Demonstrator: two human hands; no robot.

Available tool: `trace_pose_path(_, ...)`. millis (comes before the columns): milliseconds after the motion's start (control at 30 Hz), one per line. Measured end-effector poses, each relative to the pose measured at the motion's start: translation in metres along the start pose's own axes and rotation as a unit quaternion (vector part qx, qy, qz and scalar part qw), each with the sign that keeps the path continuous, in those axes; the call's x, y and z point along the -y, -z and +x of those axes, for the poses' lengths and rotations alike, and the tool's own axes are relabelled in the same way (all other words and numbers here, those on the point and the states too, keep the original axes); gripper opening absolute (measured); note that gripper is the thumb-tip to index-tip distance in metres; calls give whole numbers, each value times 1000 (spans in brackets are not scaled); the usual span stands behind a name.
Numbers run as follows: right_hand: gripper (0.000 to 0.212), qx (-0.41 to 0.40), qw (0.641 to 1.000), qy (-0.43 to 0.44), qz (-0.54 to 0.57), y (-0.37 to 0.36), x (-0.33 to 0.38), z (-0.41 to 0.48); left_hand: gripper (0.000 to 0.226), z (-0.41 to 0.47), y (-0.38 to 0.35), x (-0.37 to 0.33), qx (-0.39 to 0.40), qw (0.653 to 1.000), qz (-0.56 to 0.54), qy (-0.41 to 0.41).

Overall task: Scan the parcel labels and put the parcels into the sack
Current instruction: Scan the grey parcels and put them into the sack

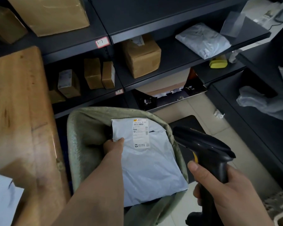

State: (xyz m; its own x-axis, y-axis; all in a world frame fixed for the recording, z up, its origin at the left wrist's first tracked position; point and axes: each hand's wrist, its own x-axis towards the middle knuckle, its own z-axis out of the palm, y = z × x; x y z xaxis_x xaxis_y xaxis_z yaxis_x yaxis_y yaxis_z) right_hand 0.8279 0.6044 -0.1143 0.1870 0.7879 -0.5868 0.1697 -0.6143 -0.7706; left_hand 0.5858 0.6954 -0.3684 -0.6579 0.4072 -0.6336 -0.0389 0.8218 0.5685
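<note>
Pale grey plastic parcel (150,170), flat and slightly crumpled, tilted inside the open mouth of a green woven sack (82,126). White printed label (141,132) face up at its far end. Far left edge pinched by the left hand (113,145). Just right of the sack, black scanner (207,149) with yellow trigger, gripped in the right hand (227,191), nose toward the parcel.

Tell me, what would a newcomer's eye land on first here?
The pale grey mailer parcel at centre, label up, which the left hand holds in the mouth of the green woven sack. Right of it, the right hand grips a black barcode scanner aimed toward the label. Behind, dark shelves carry cardboard boxes.
</note>
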Motion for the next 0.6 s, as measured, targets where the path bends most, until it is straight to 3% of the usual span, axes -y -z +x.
trace_pose_path(200, 22, 4, 1000, 24, 0, 0, 16, -28, 42, -41, 20, -41, -12, 1000, -20, 3)
trace_pose_path(267, 21, 15, 999, 38, 2, -2, 28, -46, 38, -72, 39, -64, 4, 995, -91, -28)
trace_pose_path(400, 19, 50, 996, 69, 1, -14, 49, -87, 52, -157, 119, -84, 52, 966, -200, -159)
trace_pose_path(500, 17, 93, 992, 84, -8, -36, 62, -122, 47, -205, 205, -57, 22, 952, -151, -265)
trace_pose_path(600, 19, 136, 986, 92, -22, -60, 70, -158, 51, -216, 284, 0, -90, 940, -2, -329)
